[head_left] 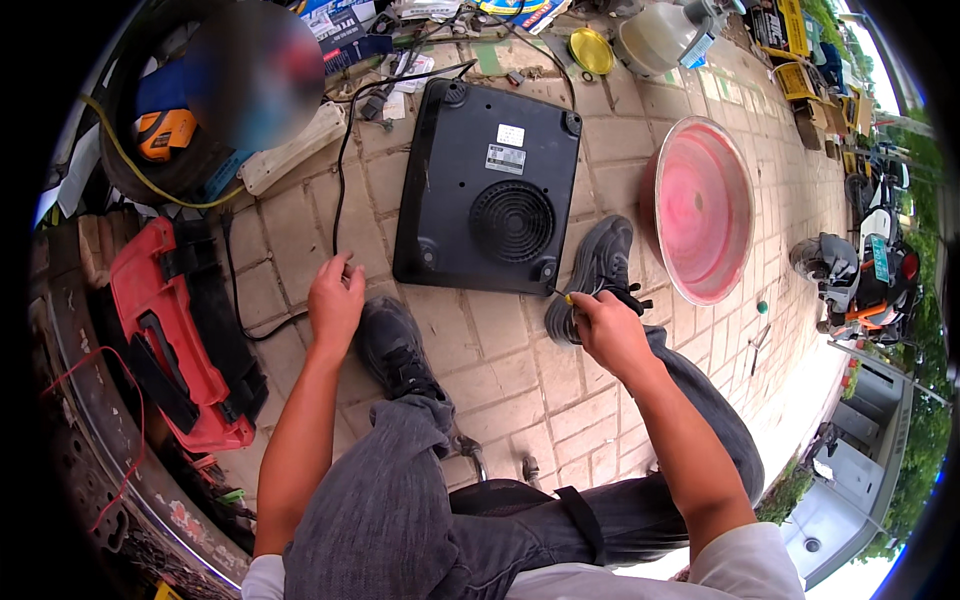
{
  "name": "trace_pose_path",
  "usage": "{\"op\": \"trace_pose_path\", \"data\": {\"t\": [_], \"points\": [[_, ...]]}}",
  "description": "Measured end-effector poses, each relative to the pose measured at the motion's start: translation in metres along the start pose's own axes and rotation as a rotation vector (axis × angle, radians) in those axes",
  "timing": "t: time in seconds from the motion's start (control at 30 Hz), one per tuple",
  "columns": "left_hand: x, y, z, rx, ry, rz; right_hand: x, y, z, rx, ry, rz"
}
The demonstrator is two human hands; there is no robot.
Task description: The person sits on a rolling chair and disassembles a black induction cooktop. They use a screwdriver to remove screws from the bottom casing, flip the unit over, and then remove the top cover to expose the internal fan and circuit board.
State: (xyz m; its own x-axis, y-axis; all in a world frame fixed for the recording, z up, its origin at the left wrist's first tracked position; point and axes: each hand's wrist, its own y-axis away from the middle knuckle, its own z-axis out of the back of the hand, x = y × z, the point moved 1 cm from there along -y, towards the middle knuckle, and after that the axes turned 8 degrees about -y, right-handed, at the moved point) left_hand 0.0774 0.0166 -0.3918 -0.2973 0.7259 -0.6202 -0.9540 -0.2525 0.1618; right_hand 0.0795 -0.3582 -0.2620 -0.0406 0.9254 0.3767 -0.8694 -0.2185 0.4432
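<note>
In the head view, the fingers of the right hand [610,330] are closed around a small screwdriver [569,298] with a yellow handle, its shaft pointing left from the fingertips to the near right corner of a black appliance [460,160]; whether the tip touches a screw is too small to tell. The appliance lies underside up, with a round vent [512,221], beyond and to the left of these fingers, its near edge slanting slightly down toward them. The right shoe [605,265] sits just beyond the same fingers, close beside the appliance's right edge, so the corner, shoe and hand crowd together. Farther out and to the right, a pink basin [703,210] tilts up its rim, with a strip of paving [615,185] between its left edge and the appliance. The fingers of the left hand [337,300] are loosely bent over a black cord [341,185]; I cannot tell whether they grip it. To their right, paving separates them from the appliance's left edge, and the left shoe [390,345] stands just beside them on the near side. Left of them, beyond the cord's loop, a red-and-black case [210,350] bounds the room on that side.
</note>
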Motion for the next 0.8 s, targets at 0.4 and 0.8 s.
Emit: {"op": "trace_pose_path", "data": {"t": [0.4, 0.8], "points": [[-0.009, 0.001, -0.003, 0.022, 0.039, 0.010, 0.009, -0.001, 0.007, 0.102, 0.276, 0.192], [-0.012, 0.002, 0.000, 0.009, 0.065, 0.016, 0.009, -0.002, 0.007, 0.032, 0.177, 0.158]]}}
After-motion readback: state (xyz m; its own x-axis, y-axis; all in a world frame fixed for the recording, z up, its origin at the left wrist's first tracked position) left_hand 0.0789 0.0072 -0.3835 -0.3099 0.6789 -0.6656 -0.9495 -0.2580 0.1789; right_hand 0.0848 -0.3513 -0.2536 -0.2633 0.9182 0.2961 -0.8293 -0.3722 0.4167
